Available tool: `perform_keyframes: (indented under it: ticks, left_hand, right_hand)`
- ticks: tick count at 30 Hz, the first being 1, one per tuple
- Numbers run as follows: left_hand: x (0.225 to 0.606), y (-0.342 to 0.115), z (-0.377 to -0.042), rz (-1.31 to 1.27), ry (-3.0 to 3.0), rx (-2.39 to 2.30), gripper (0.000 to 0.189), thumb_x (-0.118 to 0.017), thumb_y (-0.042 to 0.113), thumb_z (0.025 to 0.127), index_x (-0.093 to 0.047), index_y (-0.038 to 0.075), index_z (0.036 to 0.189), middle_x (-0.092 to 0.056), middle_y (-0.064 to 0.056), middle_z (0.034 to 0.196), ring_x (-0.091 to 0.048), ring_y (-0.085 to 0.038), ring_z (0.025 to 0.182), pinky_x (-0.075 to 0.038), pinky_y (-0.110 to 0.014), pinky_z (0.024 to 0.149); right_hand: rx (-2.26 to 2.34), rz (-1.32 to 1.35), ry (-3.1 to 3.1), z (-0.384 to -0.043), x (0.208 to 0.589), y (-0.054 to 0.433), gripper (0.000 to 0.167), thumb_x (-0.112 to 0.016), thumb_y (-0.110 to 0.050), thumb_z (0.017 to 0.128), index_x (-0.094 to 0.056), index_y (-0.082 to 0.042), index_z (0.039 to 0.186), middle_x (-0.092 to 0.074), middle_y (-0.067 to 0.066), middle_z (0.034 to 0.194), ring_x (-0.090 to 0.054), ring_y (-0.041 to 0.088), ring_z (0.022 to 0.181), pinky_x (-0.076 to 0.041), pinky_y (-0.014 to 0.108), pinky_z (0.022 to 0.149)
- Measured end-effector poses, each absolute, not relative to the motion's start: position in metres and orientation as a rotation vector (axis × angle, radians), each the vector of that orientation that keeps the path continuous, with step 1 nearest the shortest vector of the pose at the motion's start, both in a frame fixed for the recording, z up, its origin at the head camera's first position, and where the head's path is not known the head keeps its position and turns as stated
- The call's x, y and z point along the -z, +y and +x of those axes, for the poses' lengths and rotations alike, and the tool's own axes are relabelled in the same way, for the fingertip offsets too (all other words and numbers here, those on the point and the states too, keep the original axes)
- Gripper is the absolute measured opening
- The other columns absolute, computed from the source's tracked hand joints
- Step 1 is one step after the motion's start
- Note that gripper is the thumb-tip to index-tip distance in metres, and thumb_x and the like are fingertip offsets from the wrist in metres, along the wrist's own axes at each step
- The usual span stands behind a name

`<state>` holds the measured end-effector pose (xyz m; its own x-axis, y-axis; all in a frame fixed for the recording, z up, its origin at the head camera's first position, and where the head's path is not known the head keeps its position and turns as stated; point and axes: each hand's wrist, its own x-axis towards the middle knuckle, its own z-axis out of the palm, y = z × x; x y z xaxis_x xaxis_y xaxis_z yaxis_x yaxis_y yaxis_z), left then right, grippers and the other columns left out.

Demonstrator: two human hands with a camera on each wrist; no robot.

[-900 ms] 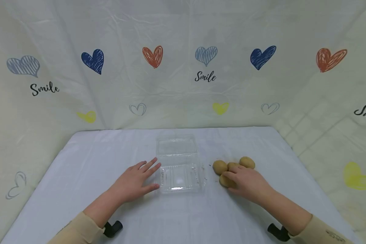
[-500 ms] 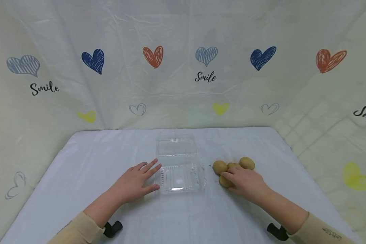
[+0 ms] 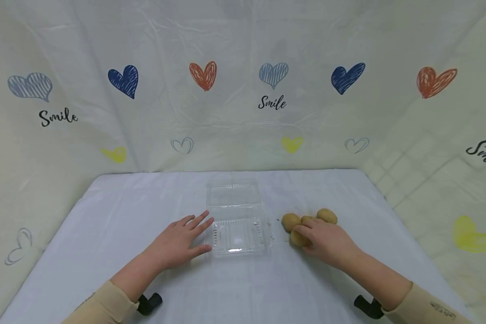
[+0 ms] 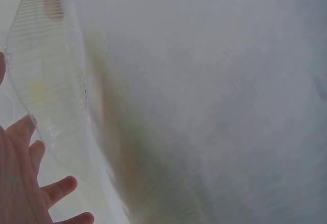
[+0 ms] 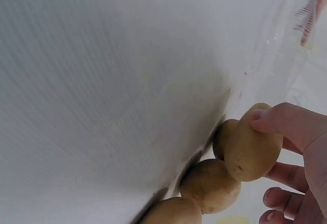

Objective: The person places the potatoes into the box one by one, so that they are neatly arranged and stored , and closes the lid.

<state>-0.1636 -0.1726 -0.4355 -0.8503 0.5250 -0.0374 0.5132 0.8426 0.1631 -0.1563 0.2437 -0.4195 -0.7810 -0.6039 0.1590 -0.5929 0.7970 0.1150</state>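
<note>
A potato (image 3: 299, 238) is pinched in my right hand (image 3: 331, 243), thumb on one side and fingers on the other. In the right wrist view this potato (image 5: 253, 147) stands out from the table, overlapping a second potato behind it. Three other potatoes (image 3: 290, 222) lie close together just beyond the hand, one partly covered by its fingers. My left hand (image 3: 178, 243) is spread, its fingertips right at the left rim of a clear plastic clamshell container (image 3: 236, 236). That container lies with its lid (image 3: 234, 194) folded back, and nothing shows inside.
A white cloth (image 3: 243, 288) covers the table. Small dark specks (image 3: 278, 220) lie between the container and the potatoes. Behind the table hangs a pale sheet (image 3: 235, 117) printed with hearts and "Smile".
The potato under my right hand has risen very slightly, with thumb and fingers around it. My left hand and the container have stayed in place.
</note>
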Motion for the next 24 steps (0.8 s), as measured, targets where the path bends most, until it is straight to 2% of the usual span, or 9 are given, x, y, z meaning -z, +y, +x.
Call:
perform_keyframes:
  ticks: [6,13,18,24]
  left_hand:
    - [0.436,-0.172,-0.163,0.812,2.929,-0.224,0.079,-0.040,0.072,0.094,-0.023,0.032,0.159,-0.015,0.008,0.165,-0.033,-0.032,0.143,-0.032,-0.055,0.111]
    - [0.436,-0.173,-0.163,0.817,2.931,-0.234,0.077,-0.043,0.070,0.095,-0.023,0.031,0.159,-0.015,0.007,0.165,-0.032,-0.032,0.144,-0.031,-0.055,0.111]
    - [0.436,-0.173,-0.164,0.817,2.929,-0.235,0.078,-0.042,0.070,0.094,-0.023,0.031,0.159,-0.014,0.008,0.165,-0.031,-0.031,0.144,-0.031,-0.055,0.111]
    - [0.436,-0.172,-0.164,0.828,2.928,-0.228,0.080,-0.038,0.073,0.094,-0.024,0.029,0.159,-0.015,0.007,0.166,-0.032,-0.031,0.144,-0.031,-0.056,0.111]
  right_hand:
    - [-0.028,0.934,-2.813,-0.156,0.413,0.242,0.047,-0.089,-0.024,0.069,-0.071,-0.015,0.112,-0.062,-0.005,0.095,-0.058,0.012,0.084,-0.052,0.027,0.066]
    - [-0.258,0.913,-2.897,-0.159,0.400,0.237,0.045,-0.085,-0.022,0.075,-0.070,-0.016,0.117,-0.063,-0.009,0.096,-0.057,0.008,0.085,-0.050,0.027,0.069]
    - [-0.430,0.920,-2.911,-0.164,0.392,0.226,0.046,-0.083,-0.022,0.079,-0.068,-0.022,0.122,-0.066,-0.011,0.104,-0.057,0.007,0.087,-0.048,0.025,0.069]
    - [-0.617,0.902,-2.999,-0.173,0.381,0.203,0.048,-0.079,-0.027,0.085,-0.065,-0.022,0.130,-0.066,-0.010,0.119,-0.061,0.011,0.106,-0.052,0.034,0.086]
